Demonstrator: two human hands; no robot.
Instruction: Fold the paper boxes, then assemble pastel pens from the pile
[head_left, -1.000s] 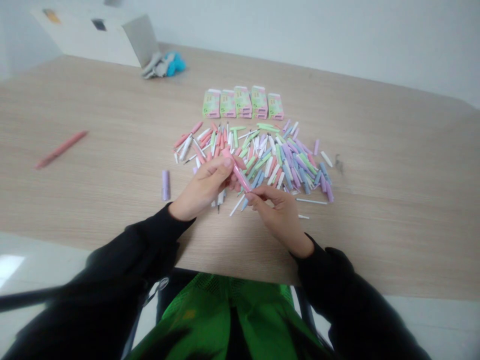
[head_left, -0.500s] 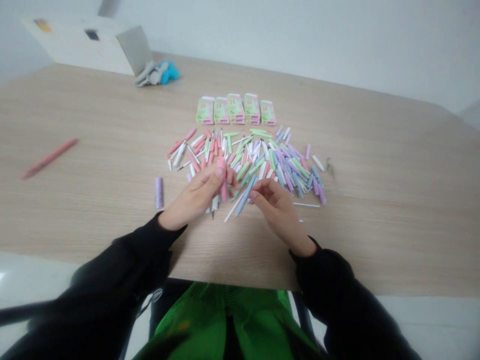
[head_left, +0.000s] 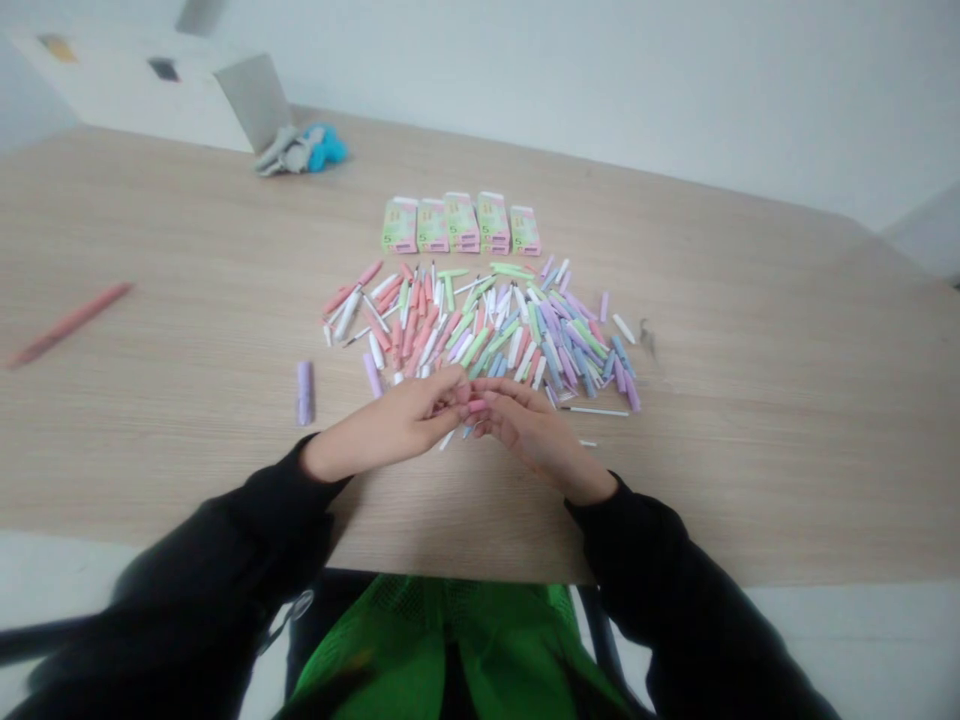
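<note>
My left hand [head_left: 397, 425] and my right hand [head_left: 529, 430] meet fingertip to fingertip just above the near edge of a pile of pastel pen parts [head_left: 487, 325]. Between the fingers of both hands sits a pink pen piece [head_left: 474, 406], mostly hidden by them. Both hands are closed round it. A blue and a white part lie on the wooden table [head_left: 150, 420] right under the fingertips.
Several green-and-pink small boxes [head_left: 459, 222] stand in a row behind the pile. A lone lilac cap [head_left: 304, 392] lies left of my hands, a pink pen [head_left: 69, 322] far left. A white box [head_left: 150, 85] and grey-blue cloth [head_left: 300, 150] sit at the back left.
The pink piece, first held out slanted between my hands, was drawn in. My hands have come together and dropped closer to the table; the view has shifted slightly.
</note>
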